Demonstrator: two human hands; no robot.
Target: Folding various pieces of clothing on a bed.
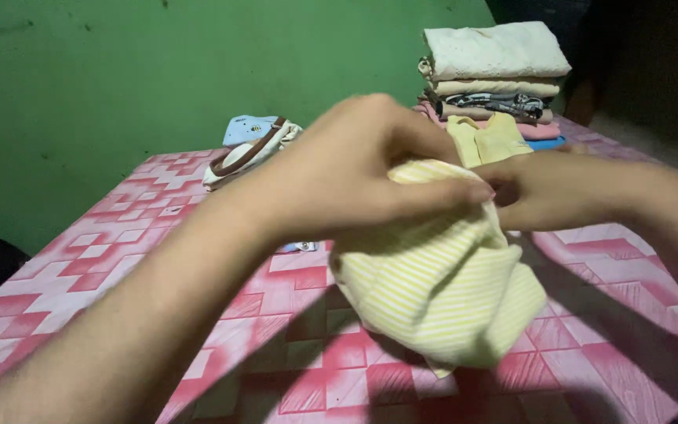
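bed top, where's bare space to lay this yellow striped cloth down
Bare patches: the pink patterned bedcover at left, between the green wall and the left hand, and at near right, below the right hand. Crowded: the far edge, with the folded stack and the small clothes pile.

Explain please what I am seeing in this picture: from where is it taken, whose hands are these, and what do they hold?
The one picture comes from a camera worn on a person's head, looking down at their own bare hands. The left hand and the right hand together grip a yellow-and-white striped cloth, bunched up above a surface with a pink and white pattern. Behind, by the green wall, stands a pile of folded clothes. Further left lies a small heap of light cloth with a brown strap.
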